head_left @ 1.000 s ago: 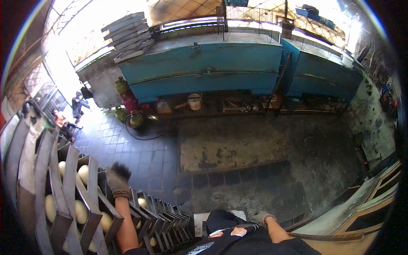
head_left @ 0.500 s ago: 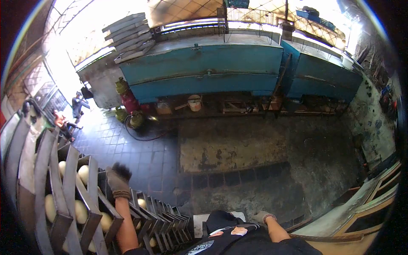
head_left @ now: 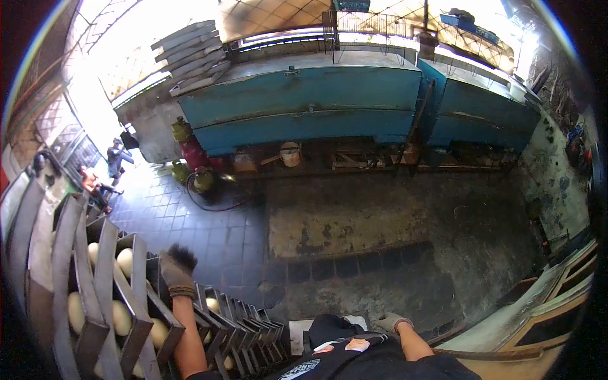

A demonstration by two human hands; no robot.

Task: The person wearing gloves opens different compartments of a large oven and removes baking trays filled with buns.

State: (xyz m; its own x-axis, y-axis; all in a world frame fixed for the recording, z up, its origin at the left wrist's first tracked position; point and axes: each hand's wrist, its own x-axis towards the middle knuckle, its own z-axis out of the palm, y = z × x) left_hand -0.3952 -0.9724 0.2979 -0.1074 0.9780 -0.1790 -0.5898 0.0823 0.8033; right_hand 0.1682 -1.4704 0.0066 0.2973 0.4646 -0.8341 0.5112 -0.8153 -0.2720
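My left hand (head_left: 177,271), in a grey-brown work glove with dark finger ends, lies at the edge of the stacked metal trays (head_left: 120,253). Its fingers point forward, apart, and I see nothing held in them. Pale rounded dough pieces (head_left: 125,261) show in the gaps between the trays, to the left of my arm and below the hand. My right hand (head_left: 387,322), gloved too, rests low beside my dark clothing (head_left: 342,354). Its fingers look loosely stretched, with nothing visible in them; what lies beneath the palm is hidden.
Blue metal cabinets (head_left: 304,104) line the far side. Gas cylinders (head_left: 201,180) with a hose stand at their left, and a bucket (head_left: 290,154) sits underneath. Two people (head_left: 117,155) sit at far left. A wooden frame (head_left: 544,316) is at right; more trays (head_left: 193,54) are stacked above.
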